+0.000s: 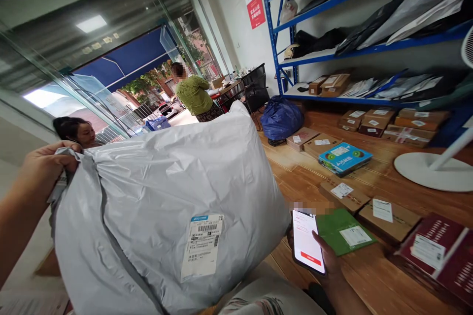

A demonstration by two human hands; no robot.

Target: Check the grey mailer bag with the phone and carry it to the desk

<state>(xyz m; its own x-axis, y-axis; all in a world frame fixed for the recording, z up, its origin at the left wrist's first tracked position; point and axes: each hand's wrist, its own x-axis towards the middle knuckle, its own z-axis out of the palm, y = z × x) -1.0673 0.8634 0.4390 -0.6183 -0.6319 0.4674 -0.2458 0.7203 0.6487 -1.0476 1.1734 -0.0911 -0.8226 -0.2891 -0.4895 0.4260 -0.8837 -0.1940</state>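
Gripping the bunched top corner of a large grey plastic mailing sack (162,206), the left hand (46,165) has its fingers curled tight around the gathered film at the near left. The sack stands bulky and wrinkled in the middle of the view, with a white printed shipping label (202,245) stuck low on its near face. The right hand (325,261) sits low at the near right, just beside the sack, clasping a smartphone with a lit white screen (306,241); the thumb lies across the lower right of the screen and the other fingers are hidden behind the device.

On the brown wooden floor (295,177) to the right lie many parcels: a flat green envelope with a white label (343,231) just beyond the phone, a dark red box (436,251) at the near right, a blue printed carton (345,157) farther off, and plain brown cardboard boxes (384,216) between them. A blue plastic bag (281,118) sits far back beside a blue metal shelving rack (354,49) loaded with parcels and bags. A white round fan base (432,170) stands at the right. Beyond the sack, a person in a green top (194,93) stands near the glass doorway, and another person (76,130) shows at the far left behind the sack.
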